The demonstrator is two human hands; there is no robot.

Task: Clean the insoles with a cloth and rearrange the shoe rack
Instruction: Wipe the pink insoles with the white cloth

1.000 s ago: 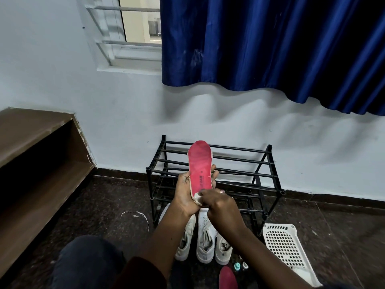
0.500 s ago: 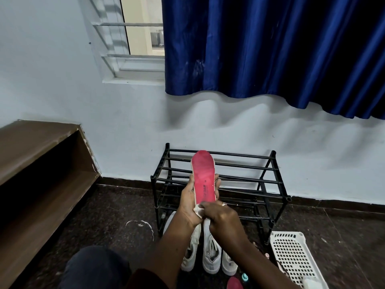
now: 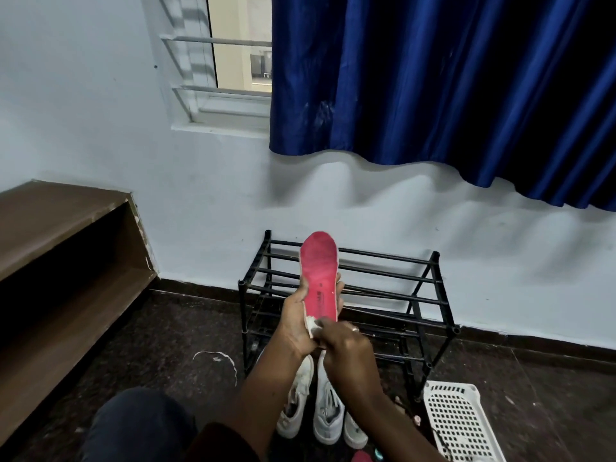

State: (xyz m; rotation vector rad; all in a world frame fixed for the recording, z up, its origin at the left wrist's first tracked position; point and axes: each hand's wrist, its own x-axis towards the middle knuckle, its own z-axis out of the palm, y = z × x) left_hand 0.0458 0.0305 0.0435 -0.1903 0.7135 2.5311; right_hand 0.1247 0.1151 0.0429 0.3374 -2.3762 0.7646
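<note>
A pink insole [image 3: 319,271] stands upright in front of me, toe end up. My left hand [image 3: 296,320] grips it from behind and the left side, fingertips showing past its right edge. My right hand [image 3: 346,351] pinches a small white cloth [image 3: 312,325] against the insole's heel end. Behind the hands stands the black metal shoe rack [image 3: 420,296], its bars bare. Three white sneakers [image 3: 328,413] lie on the dark floor below my hands, partly hidden by my arms. The tip of a second pink insole [image 3: 361,456] shows at the bottom edge.
A white perforated plastic basket [image 3: 458,425] lies on the floor at the lower right. A brown wooden shelf unit [image 3: 66,261] fills the left side. A blue curtain [image 3: 450,88] hangs over the window above the rack. My knee [image 3: 140,425] is at the bottom left.
The right hand has kept rubbing the cloth at the insole's heel with little shift. The view has tilted slightly, so the second insole at the bottom shows less.
</note>
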